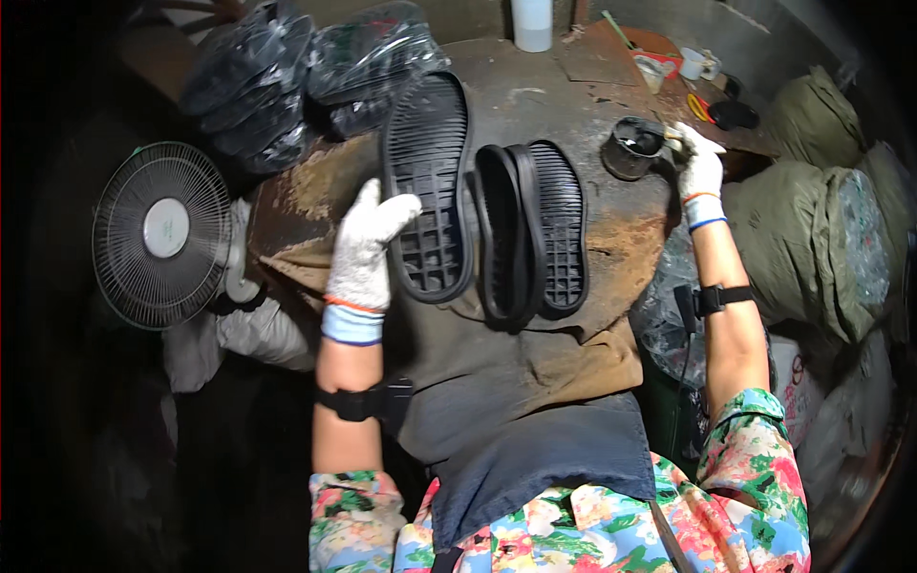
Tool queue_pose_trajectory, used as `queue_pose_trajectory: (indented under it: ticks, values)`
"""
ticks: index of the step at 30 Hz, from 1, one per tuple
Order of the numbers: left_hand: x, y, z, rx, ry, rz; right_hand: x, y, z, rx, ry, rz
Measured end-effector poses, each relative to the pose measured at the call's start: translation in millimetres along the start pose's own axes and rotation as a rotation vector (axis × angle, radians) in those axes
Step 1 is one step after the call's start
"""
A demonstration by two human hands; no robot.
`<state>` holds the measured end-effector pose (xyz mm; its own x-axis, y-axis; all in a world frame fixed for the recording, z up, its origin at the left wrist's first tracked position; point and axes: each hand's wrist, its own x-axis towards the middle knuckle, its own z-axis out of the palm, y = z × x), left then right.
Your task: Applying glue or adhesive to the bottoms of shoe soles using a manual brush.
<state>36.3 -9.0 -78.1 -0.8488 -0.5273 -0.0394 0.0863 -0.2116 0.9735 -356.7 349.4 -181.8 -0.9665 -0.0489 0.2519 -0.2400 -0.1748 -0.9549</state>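
Head view: left fingers [399, 212] pinch a black sole [432, 181]; loosened, they could drop it. Right fingers [692, 139] grip a brush [672, 136]; overloaded, it could drip.

No words or numbers can be read. Reddish print marks the white bag [796, 377] beyond the tabletop's [516, 91] right edge, and faint marks sit on the hub [166, 227] of the electric fan [129, 196] off its left edge, too small to make out.

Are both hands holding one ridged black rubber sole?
No: the white-gloved left hand holds the sole; the right hand is beside a dark round pot.
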Motion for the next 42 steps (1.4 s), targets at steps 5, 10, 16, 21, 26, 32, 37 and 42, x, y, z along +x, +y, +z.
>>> queue_pose_trajectory:
  ticks: [5, 10, 16, 21, 26, 32, 37, 42]
  values:
    - [-7, -33, 56, -1.071, -0.220, -0.343, 10, 12, -34, -0.019, 0.062, -0.164]
    - [-37, -37, 97, -1.362, -0.433, -0.324, -60, -63, 45, -0.439, -0.018, -0.504]
    - [-52, -52, 113, -1.175, -0.351, -0.454, -101, -96, 126, -0.170, -0.299, -0.453]
    - [-65, -57, 108, -1.182, -0.319, -0.530, -97, -88, 136, -0.454, -0.287, -0.626]
    - [-67, -55, 93, -1.027, -0.391, -0.541, -110, -106, 134, -0.745, -0.327, -1.044]
    - [-61, -72, 94, -1.148, -0.553, -0.469, -177, -141, 143, 0.097, -0.697, 0.030]
    - [-48, -95, 91, -1.057, -0.507, -0.189, -228, -153, 130, -0.055, -0.864, -0.222]
    - [-28, -74, 63, -1.072, -0.298, -0.334, -255, -165, 109, -0.089, -0.865, -0.209]
